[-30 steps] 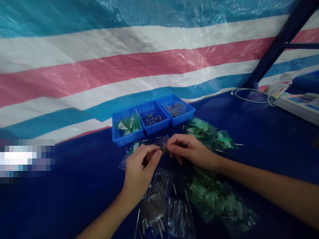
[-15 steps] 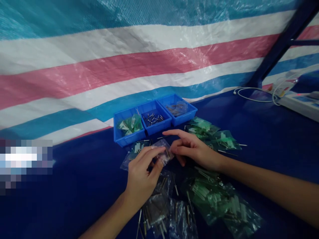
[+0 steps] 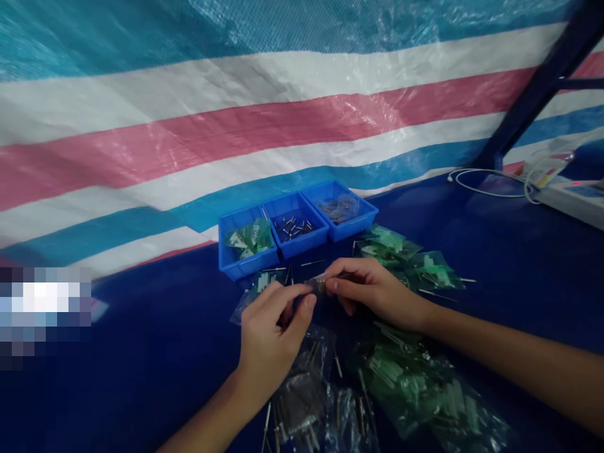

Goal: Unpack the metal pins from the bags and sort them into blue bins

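Observation:
Between my two hands is a small clear plastic bag (image 3: 319,284) with thin pieces inside. My left hand (image 3: 274,318) has its thumb and forefinger closed at the bag's left side. On the right side, my right hand (image 3: 365,286) pinches the bag with curled fingers. Below the hands lie clear bags of rivets (image 3: 297,402) and, to the right, green-tinted bags (image 3: 415,377) with pale strips inside. A loose rivet (image 3: 337,362) rests near the clear bags.
Behind the hands stand three joined blue bins: the left bin (image 3: 245,267) holds green bags, the middle bin (image 3: 302,246) loose rivets, the right bin (image 3: 356,226) a clear bag. More green bags (image 3: 391,242) lie to their right. A white cable (image 3: 486,190) and power strip (image 3: 576,204) sit far right.
The right hand's forefinger has curled down from its outstretched position onto the bag. The bag has turned and looks narrower between the hands. The view has shifted slightly.

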The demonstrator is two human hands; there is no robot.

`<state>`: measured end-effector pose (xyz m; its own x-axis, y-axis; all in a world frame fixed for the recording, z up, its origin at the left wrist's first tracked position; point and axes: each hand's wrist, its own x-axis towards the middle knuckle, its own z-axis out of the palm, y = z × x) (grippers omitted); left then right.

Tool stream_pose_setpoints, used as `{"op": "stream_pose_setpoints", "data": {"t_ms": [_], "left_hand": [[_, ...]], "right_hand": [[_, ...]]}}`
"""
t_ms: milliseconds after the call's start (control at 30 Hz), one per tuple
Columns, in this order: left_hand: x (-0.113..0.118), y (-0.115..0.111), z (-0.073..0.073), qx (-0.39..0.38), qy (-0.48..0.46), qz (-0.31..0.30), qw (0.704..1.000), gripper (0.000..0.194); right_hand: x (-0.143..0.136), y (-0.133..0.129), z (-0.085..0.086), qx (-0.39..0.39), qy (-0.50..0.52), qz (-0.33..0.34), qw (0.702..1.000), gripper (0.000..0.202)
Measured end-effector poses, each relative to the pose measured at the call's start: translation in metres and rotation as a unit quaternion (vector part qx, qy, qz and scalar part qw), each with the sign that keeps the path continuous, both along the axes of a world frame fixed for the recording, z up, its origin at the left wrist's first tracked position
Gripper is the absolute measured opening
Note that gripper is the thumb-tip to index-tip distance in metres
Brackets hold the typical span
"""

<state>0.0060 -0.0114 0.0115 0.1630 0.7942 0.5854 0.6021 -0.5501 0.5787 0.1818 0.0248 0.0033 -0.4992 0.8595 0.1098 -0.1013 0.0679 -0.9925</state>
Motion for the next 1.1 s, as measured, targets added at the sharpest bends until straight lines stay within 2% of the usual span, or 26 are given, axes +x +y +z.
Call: {"op": "stream_pose_setpoints", "data": {"t_ms": [67,167,300,367,467,600,700,800,867,1000,1100], "left_hand": [[-0.001,0.001,-0.003,0.018,-0.016,0.003,1.0,0.023],[-0.003,0.004,-0.006,0.019,-0.022,-0.031,0.999,0.042],[-0.003,0.005,-0.006,0.048,0.028,-0.073,0.996,0.031],[-0.003,0.005,-0.004,0.055,0.031,-0.081,0.995,0.025],[-0.002,0.004,-0.002,0.032,0.016,-0.075,0.997,0.02],[-0.002,0.004,0.001,-0.007,-0.02,-0.054,0.998,0.012],[-0.002,0.005,0.003,-0.029,-0.028,-0.039,0.998,0.013],[-0.001,0.005,0.003,-0.042,-0.005,-0.036,0.998,0.014],[-0.001,0.003,0.002,-0.035,0.007,-0.036,0.999,0.014],[-0.002,-0.001,-0.001,-0.011,0.002,-0.017,1.0,0.014],[-0.003,0.0,-0.004,0.001,-0.025,-0.013,1.0,0.031]], "right_hand": [[0.0,0.001,-0.001,-0.014,0.008,-0.012,1.0,0.021],[0.001,0.002,-0.002,-0.03,0.014,-0.012,0.999,0.025],[0.002,0.004,-0.002,-0.042,0.01,0.026,0.999,0.026],[0.001,0.004,-0.001,-0.046,0.006,0.039,0.998,0.026],[0.001,0.004,0.0,-0.057,0.022,0.035,0.998,0.015],[0.001,0.004,0.0,-0.068,0.06,0.044,0.995,0.034],[0.0,0.002,0.001,-0.032,0.019,0.061,0.997,0.029],[-0.001,-0.001,0.001,0.007,-0.043,0.044,0.998,0.017],[-0.001,-0.002,0.001,0.02,-0.069,0.028,0.997,0.017],[-0.003,-0.002,0.001,0.009,-0.078,0.018,0.997,0.022],[-0.003,0.0,0.002,-0.02,-0.066,0.014,0.998,0.025]]}}
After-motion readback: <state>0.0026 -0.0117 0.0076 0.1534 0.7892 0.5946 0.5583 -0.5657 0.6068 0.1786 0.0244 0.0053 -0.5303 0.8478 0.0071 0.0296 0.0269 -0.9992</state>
